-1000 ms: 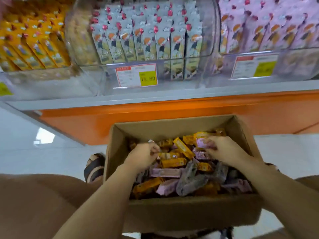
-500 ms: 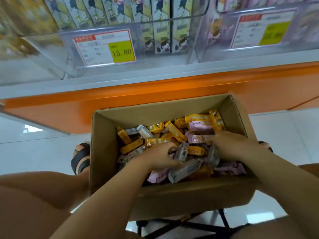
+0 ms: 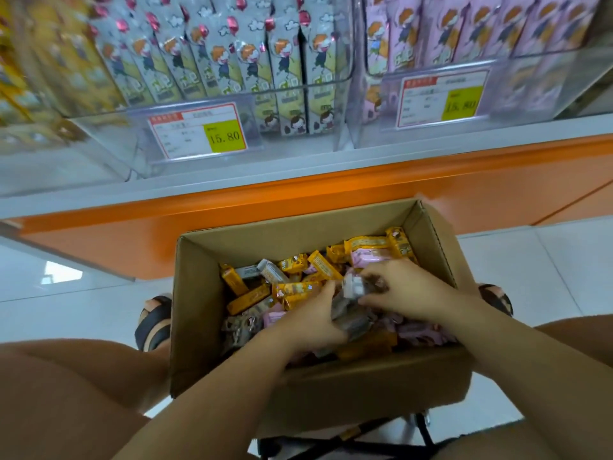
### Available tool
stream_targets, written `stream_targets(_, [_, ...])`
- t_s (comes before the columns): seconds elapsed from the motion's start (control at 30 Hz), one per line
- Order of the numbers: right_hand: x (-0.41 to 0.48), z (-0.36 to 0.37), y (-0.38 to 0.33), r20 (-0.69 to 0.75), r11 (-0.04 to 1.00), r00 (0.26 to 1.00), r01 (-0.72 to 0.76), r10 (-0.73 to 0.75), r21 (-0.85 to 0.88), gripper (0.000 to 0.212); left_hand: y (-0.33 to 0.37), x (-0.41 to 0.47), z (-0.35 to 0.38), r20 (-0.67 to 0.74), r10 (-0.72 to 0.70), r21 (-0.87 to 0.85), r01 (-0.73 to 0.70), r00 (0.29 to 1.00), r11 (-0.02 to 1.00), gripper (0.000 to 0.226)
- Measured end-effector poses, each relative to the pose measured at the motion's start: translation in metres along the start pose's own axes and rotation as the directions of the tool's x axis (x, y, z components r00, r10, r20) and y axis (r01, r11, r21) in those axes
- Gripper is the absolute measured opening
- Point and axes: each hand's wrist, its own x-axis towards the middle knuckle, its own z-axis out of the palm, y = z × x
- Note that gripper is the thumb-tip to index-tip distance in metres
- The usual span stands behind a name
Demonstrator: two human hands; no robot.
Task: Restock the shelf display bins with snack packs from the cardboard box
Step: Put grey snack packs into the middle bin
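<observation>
A person is leaning over an open brown cardboard box (image 3: 331, 390) in front of an orange-based store shelf (image 3: 298, 190), both hands reaching inside. The left hand (image 3: 308, 322) is curling its fingers round a bundle of grey snack packs (image 3: 346, 307) near the box's middle, while the right hand (image 3: 408, 290) is pinching the top of the same bundle. Loose yellow snack packs (image 3: 248, 298) and pink snack packs (image 3: 371, 258) are lying around them. Above, clear plastic display bins (image 3: 109, 137) are standing filled with upright packs, a white price label (image 3: 199, 131) showing on one front.
</observation>
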Motion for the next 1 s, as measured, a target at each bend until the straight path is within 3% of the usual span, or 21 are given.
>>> stream_targets(0.1, [-0.002,-0.011,-0.018,-0.116,0.999,0.993,0.017,-0.011,0.05,0.024,0.013,-0.017,-0.023,-0.142,0.023,0.055,-0.016,0.99,0.998,0.085])
stream_targets(0.27, [-0.018,-0.049,-0.069,-0.31,0.991,0.949,0.095,-0.06,0.098,0.024,0.041,-0.068,-0.072,-0.347,0.211,0.233,-0.133,0.914,0.963,0.085])
stream_targets(0.57, [-0.051,-0.121,-0.166,-0.601,0.882,0.766,0.423,-0.226,0.207,0.035,0.08,-0.168,-0.153,-0.598,0.503,0.519,-0.177,0.624,0.836,0.076])
stream_targets(0.73, [-0.042,-0.144,-0.188,-0.709,0.799,0.652,0.561,-0.267,0.216,0.035,0.089,-0.172,-0.208,-0.638,0.604,0.66,-0.065,0.478,0.748,0.074])
stream_targets(0.87, [-0.032,-0.152,-0.19,-0.746,0.784,0.619,0.579,-0.245,0.224,0.034,0.094,-0.151,-0.244,-0.653,0.497,0.6,-0.01,0.571,0.8,0.076])
stream_targets(1.0, [-0.023,-0.157,-0.183,-0.764,0.795,0.615,0.554,-0.194,0.245,0.031,0.113,-0.131,-0.262,-0.551,0.452,0.547,-0.105,0.701,0.83,0.076])
